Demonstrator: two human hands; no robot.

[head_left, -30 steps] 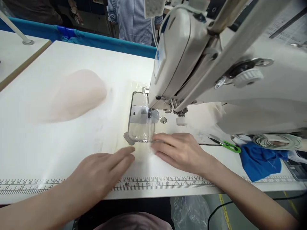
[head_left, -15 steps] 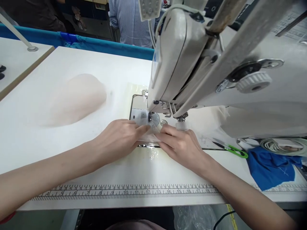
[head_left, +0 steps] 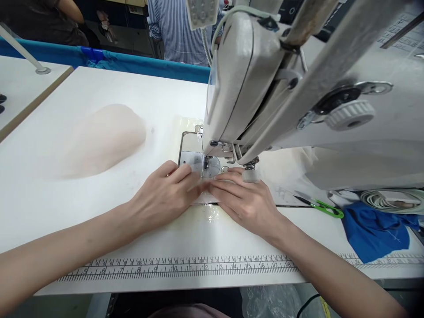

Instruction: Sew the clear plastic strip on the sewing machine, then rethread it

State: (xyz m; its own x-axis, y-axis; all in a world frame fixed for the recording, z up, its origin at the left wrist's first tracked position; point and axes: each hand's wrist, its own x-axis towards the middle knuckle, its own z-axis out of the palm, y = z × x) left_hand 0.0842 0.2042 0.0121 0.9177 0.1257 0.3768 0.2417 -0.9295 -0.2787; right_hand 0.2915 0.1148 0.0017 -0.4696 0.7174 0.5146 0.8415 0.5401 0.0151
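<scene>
My left hand (head_left: 170, 190) is at the left of the needle plate, its fingers curled in a pinch at a small piece of sheer whitish fabric (head_left: 204, 198); the fingertips are smeared by motion. Fingers stretched out and lying flat, my right hand (head_left: 247, 198) rests on the right part of that fabric, its tips beside the left thumb. Both hands cover most of the piece. Just beyond them is the presser foot (head_left: 207, 162) of the white sewing machine (head_left: 238, 84), above the metal needle plate (head_left: 190, 157).
A sheer beige fabric piece (head_left: 109, 137) lies on the white table to the left. Green-handled scissors (head_left: 326, 208), a blue cloth (head_left: 371, 229) and a coiled pale tape (head_left: 384, 201) are at the right. A printed ruler (head_left: 188, 267) runs along the front edge. Two people are beyond the table.
My right fingers have gone from a pinch to lying flatter on the fabric. My left fingers have bent more, with the knuckles raised. The fabric between the hands is more covered.
</scene>
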